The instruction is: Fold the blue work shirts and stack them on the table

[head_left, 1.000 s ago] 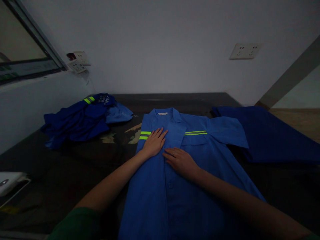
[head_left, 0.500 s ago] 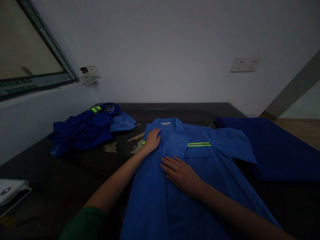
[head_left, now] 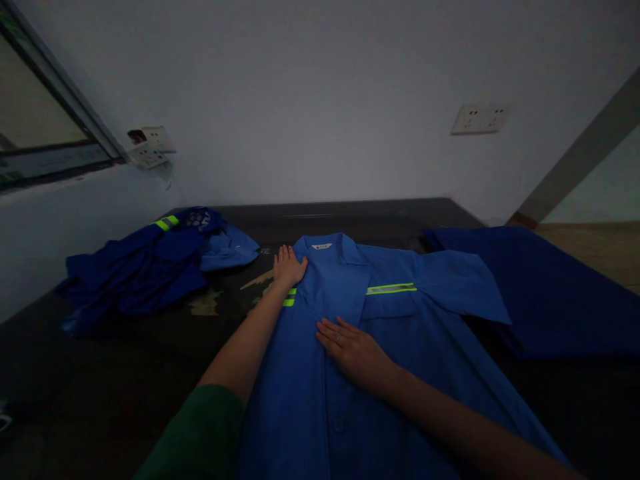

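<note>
A blue work shirt (head_left: 395,353) with yellow-green reflective strips lies front up, its collar toward the wall. One short sleeve spreads out to the right; the left sleeve does not show. My left hand (head_left: 290,267) rests flat at the shirt's left shoulder beside the collar, fingers stretched out. Across the middle of the chest, on the button placket, my right hand (head_left: 353,350) lies flat with a ring on one finger. Neither hand grips the cloth.
A crumpled pile of dark and lighter blue clothes (head_left: 145,267) sits at the left. Folded dark blue cloth (head_left: 565,300) lies at the right, partly under the sleeve. The dark table (head_left: 340,217) meets a wall with sockets (head_left: 480,119).
My left hand has moved from the collar opening outward to the left shoulder, uncovering the chest there. My right hand stays on the placket. The view has shifted slightly.
</note>
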Demonstrator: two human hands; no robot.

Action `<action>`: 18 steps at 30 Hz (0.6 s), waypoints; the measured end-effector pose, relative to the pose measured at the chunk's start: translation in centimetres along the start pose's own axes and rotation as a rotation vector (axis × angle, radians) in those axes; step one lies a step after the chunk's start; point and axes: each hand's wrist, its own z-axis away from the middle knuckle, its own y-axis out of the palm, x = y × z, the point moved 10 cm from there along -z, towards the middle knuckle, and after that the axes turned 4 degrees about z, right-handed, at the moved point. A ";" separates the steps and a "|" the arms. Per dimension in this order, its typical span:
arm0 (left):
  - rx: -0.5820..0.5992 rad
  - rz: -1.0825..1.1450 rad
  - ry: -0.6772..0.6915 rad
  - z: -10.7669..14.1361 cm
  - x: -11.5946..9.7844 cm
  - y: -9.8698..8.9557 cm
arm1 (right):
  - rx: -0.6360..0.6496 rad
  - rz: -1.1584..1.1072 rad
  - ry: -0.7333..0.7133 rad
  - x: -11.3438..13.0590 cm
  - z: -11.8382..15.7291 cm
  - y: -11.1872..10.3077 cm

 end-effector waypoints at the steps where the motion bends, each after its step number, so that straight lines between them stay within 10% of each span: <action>1: -0.009 -0.004 -0.003 0.0 0.0 0.0 | 0.001 -0.007 0.001 0.0 0.0 0.0; 7: -0.070 0.017 0.024 0.5 -0.5 -1.0 | 0.022 -0.051 0.016 -0.3 -0.1 0.3; 12: -0.256 0.107 0.368 4.1 -4.7 -5.0 | 0.017 -0.112 0.026 -0.4 0.1 -0.3; 18: -0.039 0.177 0.558 10.5 -6.1 -4.0 | -0.175 -0.081 0.060 -0.5 -0.5 -3.1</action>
